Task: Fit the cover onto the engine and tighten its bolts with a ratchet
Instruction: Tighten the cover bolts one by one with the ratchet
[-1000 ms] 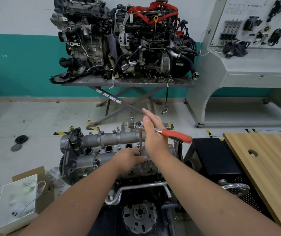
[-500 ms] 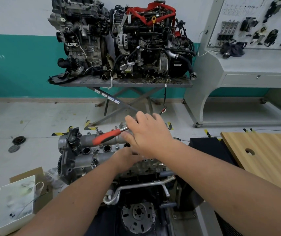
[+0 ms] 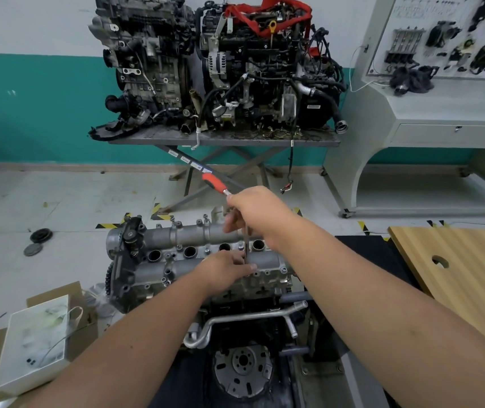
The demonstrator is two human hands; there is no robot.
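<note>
The grey metal cover [image 3: 194, 237] lies on top of the engine [image 3: 235, 293] in front of me, with several bolts along its edges. My right hand [image 3: 253, 213] grips the head end of a ratchet [image 3: 214, 184], whose red handle points up and to the left. A thin extension bar [image 3: 246, 248] runs straight down from the ratchet to the cover. My left hand [image 3: 226, 269] rests on the cover and pinches the lower end of the bar; the bolt under it is hidden.
A wooden table [image 3: 465, 272] with a round hole stands to the right. A white box [image 3: 35, 343] on cardboard lies at the lower left. Two engines [image 3: 220, 63] sit on a scissor stand behind, and a grey training console [image 3: 426, 107] at the far right.
The ratchet handle has swung from pointing right, through lower left, to pointing up and left. My right hand rose with it. My left hand stayed at the base of the bar.
</note>
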